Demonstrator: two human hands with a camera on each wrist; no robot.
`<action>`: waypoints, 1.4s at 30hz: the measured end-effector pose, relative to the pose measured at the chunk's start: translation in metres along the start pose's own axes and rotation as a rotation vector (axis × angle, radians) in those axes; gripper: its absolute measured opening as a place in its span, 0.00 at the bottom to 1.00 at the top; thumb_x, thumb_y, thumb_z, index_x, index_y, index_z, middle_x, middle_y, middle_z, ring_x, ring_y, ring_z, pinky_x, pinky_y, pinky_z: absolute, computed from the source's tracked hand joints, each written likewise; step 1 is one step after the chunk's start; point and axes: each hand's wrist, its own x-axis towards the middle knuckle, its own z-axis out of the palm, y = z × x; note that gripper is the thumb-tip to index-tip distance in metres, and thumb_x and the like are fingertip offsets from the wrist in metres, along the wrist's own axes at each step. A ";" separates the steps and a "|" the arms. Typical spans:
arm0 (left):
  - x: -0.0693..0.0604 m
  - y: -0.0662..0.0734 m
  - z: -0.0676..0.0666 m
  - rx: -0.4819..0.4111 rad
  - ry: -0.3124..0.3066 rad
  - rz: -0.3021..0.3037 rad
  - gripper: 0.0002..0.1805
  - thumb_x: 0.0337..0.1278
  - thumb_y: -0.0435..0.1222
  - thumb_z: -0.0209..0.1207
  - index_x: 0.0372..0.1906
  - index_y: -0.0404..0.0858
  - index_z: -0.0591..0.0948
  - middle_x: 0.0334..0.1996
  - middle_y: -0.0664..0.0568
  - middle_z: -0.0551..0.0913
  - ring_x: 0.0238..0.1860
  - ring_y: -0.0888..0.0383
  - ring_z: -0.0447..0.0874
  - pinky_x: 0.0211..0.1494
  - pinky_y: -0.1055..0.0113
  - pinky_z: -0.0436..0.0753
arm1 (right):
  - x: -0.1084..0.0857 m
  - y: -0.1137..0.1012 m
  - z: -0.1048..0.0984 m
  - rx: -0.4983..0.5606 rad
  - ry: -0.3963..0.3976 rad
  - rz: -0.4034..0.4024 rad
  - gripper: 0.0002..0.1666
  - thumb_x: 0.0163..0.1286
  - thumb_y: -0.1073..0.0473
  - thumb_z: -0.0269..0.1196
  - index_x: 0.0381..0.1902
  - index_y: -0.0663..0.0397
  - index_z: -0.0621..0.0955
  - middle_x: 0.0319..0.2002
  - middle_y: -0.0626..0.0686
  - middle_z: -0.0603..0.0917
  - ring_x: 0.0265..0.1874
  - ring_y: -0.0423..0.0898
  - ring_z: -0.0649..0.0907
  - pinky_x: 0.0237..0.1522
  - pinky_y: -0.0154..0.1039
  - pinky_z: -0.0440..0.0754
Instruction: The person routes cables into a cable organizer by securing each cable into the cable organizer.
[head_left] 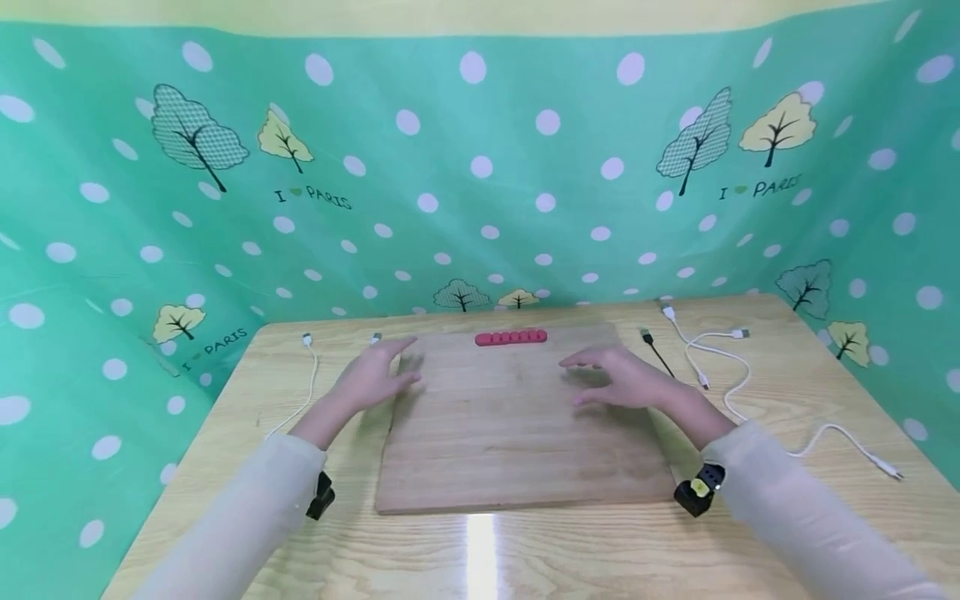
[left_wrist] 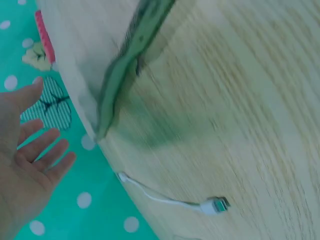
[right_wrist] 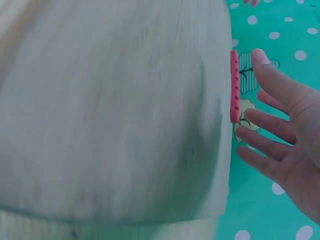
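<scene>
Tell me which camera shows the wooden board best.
The head view: it takes in nearly the whole wooden board. The right wrist view shows a broad but cropped part; the left wrist view, only part along one side.

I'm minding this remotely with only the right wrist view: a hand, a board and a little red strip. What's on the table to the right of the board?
Observer: The head view shows cables there, one black and the others white.
Visitor: Oh! And is the other hand holding anything?
Observer: No, the left wrist view shows the left hand empty, palm open.
Visitor: Is there anything to the left of the board, too?
Observer: Yes, a white cable lies on that side.
</scene>
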 end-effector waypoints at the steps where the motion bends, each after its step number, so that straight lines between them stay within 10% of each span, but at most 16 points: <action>1: 0.001 -0.004 -0.001 -0.004 -0.001 -0.021 0.36 0.61 0.45 0.60 0.70 0.37 0.64 0.69 0.39 0.68 0.69 0.37 0.65 0.69 0.40 0.70 | 0.000 -0.001 0.002 0.019 -0.006 0.002 0.32 0.56 0.56 0.71 0.56 0.64 0.78 0.56 0.62 0.82 0.56 0.59 0.81 0.60 0.54 0.79; 42: 0.028 -0.067 -0.011 -0.222 0.000 -0.389 0.26 0.68 0.39 0.51 0.62 0.23 0.69 0.58 0.28 0.74 0.58 0.35 0.74 0.61 0.48 0.78 | 0.039 -0.070 0.052 0.266 -0.028 0.038 0.27 0.63 0.54 0.66 0.58 0.58 0.78 0.55 0.56 0.83 0.56 0.51 0.82 0.60 0.49 0.80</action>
